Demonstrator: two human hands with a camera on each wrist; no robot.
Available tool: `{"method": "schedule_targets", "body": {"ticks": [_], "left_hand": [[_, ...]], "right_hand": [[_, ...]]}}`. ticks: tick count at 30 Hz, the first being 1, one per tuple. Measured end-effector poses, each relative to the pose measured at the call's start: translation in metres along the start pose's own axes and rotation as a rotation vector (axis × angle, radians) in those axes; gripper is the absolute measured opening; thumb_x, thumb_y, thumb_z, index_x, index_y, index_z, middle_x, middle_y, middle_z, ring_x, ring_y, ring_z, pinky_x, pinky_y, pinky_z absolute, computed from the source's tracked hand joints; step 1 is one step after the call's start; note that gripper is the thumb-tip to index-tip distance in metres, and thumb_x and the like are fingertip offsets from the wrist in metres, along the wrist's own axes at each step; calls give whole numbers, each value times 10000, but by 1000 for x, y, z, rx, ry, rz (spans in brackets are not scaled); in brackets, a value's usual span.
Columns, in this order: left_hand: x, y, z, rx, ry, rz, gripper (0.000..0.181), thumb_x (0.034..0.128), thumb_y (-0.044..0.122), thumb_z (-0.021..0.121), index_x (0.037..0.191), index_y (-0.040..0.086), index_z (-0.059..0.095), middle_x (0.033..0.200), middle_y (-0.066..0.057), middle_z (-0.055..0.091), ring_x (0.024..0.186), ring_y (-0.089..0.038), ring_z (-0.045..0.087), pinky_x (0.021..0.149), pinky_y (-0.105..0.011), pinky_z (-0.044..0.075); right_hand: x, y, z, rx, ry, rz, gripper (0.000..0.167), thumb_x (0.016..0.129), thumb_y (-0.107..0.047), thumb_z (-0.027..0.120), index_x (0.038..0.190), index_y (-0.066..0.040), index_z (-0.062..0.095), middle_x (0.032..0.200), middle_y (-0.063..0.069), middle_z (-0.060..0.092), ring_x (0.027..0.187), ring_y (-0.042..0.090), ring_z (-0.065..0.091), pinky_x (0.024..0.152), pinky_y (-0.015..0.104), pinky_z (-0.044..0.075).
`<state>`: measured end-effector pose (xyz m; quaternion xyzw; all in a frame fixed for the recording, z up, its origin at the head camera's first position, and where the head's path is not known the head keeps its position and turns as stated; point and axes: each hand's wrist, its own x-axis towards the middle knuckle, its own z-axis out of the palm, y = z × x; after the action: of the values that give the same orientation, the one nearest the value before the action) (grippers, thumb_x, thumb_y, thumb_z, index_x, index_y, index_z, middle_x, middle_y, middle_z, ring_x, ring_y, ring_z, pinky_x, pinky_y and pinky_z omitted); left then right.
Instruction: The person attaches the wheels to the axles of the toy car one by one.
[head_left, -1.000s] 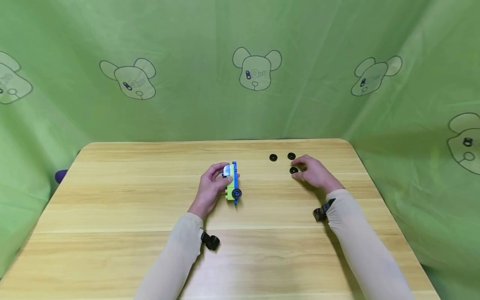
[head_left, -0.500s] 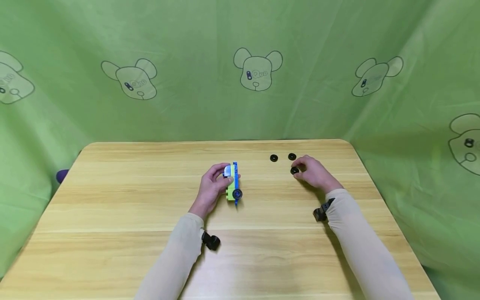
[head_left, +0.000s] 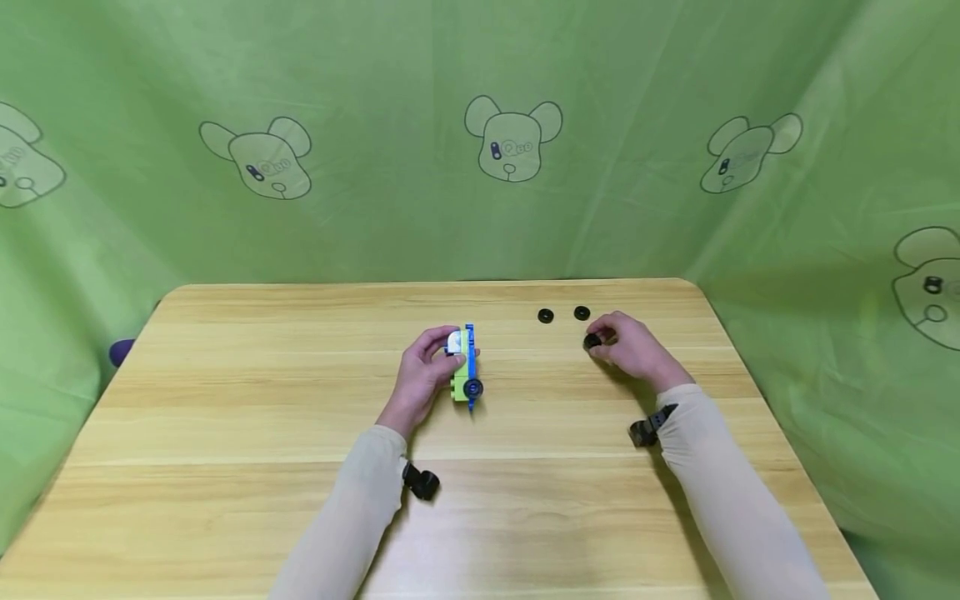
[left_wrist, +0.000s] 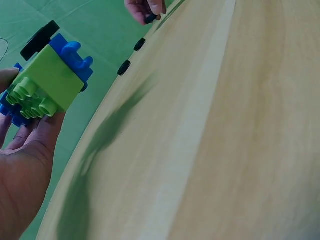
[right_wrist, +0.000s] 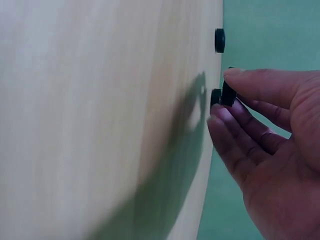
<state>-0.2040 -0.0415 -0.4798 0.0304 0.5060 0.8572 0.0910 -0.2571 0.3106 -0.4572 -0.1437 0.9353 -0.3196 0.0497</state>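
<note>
While the left hand point(head_left: 417, 377) grips the toy car point(head_left: 464, 373), long axis running near to far, the right hand point(head_left: 632, 343), well right of the car, pinches a wheel point(right_wrist: 229, 95).

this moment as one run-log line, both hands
left hand: holds toy car | right hand: pinches black wheel | table: two loose wheels lying flat
</note>
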Motion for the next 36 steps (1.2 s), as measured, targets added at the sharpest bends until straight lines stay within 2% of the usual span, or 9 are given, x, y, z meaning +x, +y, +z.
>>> {"method": "schedule_targets", "body": {"ticks": [11, 24, 29, 32, 36], "left_hand": [[-1, -3, 0, 31, 4, -3, 513, 859, -135, 608, 1346, -21, 493, 1362, -232, 482, 1060, -347, 646, 878, -405, 552], [-1, -6, 2, 9, 3, 10, 498, 861, -157, 587, 1332, -34, 486, 1343, -274, 463, 1030, -345, 659, 844, -403, 565], [-2, -7, 2, 8, 8, 8, 492, 854, -164, 596, 1316, -28, 501, 1319, -238, 495, 1035, -348, 658, 853, -404, 562], [-2, -7, 2, 7, 8, 9, 488, 857, -163, 600, 1314, -22, 506, 1303, -203, 514, 1049, -358, 651, 873, -421, 551], [-2, -7, 1, 20, -9, 25, 490, 860, -150, 609, 1320, -21, 497, 1293, -177, 521, 1078, -337, 636, 910, -504, 514]], "right_hand": [[-12, -19, -3, 29, 8, -9, 358, 857, 34, 691, 1199, 71, 590, 1102, 199, 570, 1012, 370, 569, 911, 515, 487], [-21, -58, -1, -19, 66, -150, 337, 835, 38, 713, 1160, 49, 624, 1073, 154, 594, 990, 324, 585, 837, 478, 527], [-23, -71, 0, -32, 59, -171, 347, 837, 18, 718, 1169, 33, 621, 1073, 141, 594, 993, 315, 584, 852, 481, 524], [-23, -77, 2, -38, 55, -179, 348, 837, 5, 724, 1169, 23, 623, 1067, 128, 594, 989, 308, 585, 856, 482, 524], [-23, -83, 5, -32, 51, -197, 344, 832, 7, 732, 1160, 15, 630, 1045, 105, 596, 976, 290, 592, 853, 478, 522]]}}
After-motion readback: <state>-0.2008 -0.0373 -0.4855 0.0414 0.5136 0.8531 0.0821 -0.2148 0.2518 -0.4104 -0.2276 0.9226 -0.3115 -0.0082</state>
